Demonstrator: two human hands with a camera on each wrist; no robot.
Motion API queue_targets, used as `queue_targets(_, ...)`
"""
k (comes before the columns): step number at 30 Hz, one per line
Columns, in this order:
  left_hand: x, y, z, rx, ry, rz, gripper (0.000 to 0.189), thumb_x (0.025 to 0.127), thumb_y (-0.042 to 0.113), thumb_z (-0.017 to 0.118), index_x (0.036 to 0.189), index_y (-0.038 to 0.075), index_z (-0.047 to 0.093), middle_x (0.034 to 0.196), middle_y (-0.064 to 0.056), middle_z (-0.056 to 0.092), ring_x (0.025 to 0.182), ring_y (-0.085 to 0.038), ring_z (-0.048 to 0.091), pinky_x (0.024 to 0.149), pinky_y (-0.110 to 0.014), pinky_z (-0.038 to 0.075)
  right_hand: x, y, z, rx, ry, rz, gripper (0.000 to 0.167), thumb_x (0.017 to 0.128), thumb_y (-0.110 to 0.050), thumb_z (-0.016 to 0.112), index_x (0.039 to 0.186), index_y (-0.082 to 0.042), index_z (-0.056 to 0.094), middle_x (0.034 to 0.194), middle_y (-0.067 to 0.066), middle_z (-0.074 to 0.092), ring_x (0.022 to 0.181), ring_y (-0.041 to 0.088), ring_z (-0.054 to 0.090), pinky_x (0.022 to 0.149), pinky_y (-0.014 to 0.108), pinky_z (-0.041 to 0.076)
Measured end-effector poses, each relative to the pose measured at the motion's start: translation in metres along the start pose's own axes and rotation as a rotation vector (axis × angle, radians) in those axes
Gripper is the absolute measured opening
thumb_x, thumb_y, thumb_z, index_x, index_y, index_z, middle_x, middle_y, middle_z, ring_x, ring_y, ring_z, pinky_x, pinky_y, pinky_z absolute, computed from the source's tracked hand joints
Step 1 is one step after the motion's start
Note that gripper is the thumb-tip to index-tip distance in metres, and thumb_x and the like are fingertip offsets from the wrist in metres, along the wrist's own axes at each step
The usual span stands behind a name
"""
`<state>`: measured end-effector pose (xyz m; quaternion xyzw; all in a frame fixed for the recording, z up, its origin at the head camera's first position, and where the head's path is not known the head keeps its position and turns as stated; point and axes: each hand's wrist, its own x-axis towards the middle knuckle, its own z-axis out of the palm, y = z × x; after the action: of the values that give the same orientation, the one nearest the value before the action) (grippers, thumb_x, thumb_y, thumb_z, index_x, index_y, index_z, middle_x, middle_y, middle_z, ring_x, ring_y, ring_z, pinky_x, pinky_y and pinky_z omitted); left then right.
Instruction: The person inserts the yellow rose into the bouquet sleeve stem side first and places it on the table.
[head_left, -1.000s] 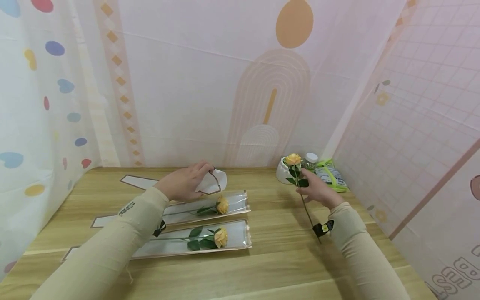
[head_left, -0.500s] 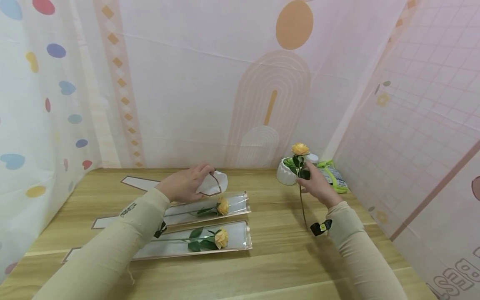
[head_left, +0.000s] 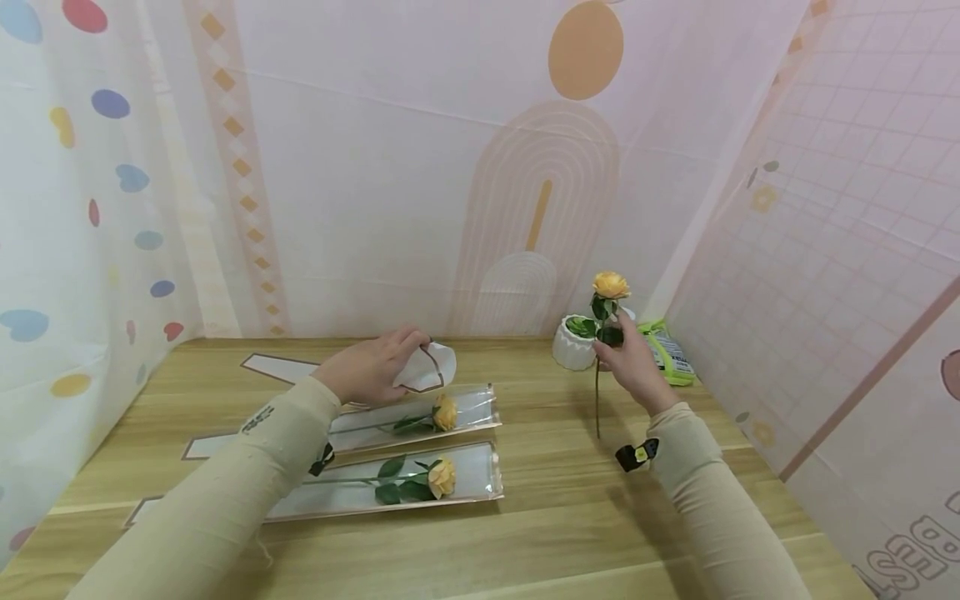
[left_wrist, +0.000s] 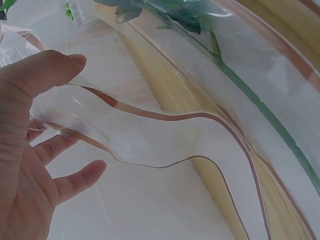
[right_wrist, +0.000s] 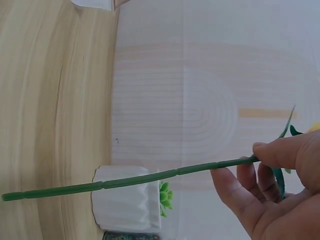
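Note:
My right hand (head_left: 633, 362) pinches a yellow rose (head_left: 611, 285) just under its bloom and leaves, thumb against fingers. Its bare green stem (right_wrist: 140, 178) hangs down over the table, tip free. On the left, my left hand (head_left: 371, 367) holds the mouth end of a clear and white flower sleeve (left_wrist: 165, 137) with a brown border; the sleeve bulges partly open between thumb and fingers. Nearer to me lie two more sleeves, a far one (head_left: 474, 404) and a near one (head_left: 474, 471), each with a yellow rose inside. My left forearm hides part of them.
A white ribbed pot with a green succulent (head_left: 573, 354) stands at the back right, beside the raised rose. Behind my right hand is a lime-edged plastic package (head_left: 667, 358). A patterned curtain (head_left: 375, 208) closes off the table's back edge.
My right hand has lifted the rose a little, and its stem has swung from slanted to nearly upright. The left hand and its sleeve have stayed in place.

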<state>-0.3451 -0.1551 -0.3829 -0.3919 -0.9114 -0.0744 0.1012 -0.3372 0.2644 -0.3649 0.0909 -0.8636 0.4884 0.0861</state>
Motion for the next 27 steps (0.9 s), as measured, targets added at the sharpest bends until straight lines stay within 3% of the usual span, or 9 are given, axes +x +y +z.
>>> queue_targets(8,0.002,-0.001,0.0,0.004,0.006,0.015,0.067,0.083,0.02,0.082,0.134,0.011,0.041,0.129,-0.009,0.049,0.11,-0.025,0.057,0.091,-0.043,0.054,0.002,-0.003,0.001,0.013,0.056,-0.003,0.057,0.102,-0.005,0.056,0.152,-0.003,0.028,0.145,0.028,0.042,0.12,0.044,0.056,0.087,0.053,0.057)
queue_targets(17,0.002,-0.001,0.001,0.008,0.011,0.022,0.065,0.082,0.02,0.082,0.133,0.011,0.041,0.128,-0.009,0.05,0.107,-0.024,0.058,0.088,-0.042,0.055,0.006,-0.01,0.008,0.073,0.122,-0.029,0.058,0.103,-0.012,0.057,0.154,-0.008,0.03,0.136,0.026,0.048,0.114,0.042,0.058,0.082,0.039,0.06)
queue_targets(27,0.004,-0.002,0.003,0.006,0.013,0.029,0.065,0.082,0.019,0.081,0.133,0.011,0.041,0.127,-0.008,0.05,0.108,-0.025,0.059,0.089,-0.042,0.055,0.009,-0.021,0.013,0.12,0.239,-0.143,0.047,0.101,-0.009,0.059,0.142,0.0,0.039,0.126,0.024,0.052,0.107,0.032,0.058,0.068,0.022,0.058)
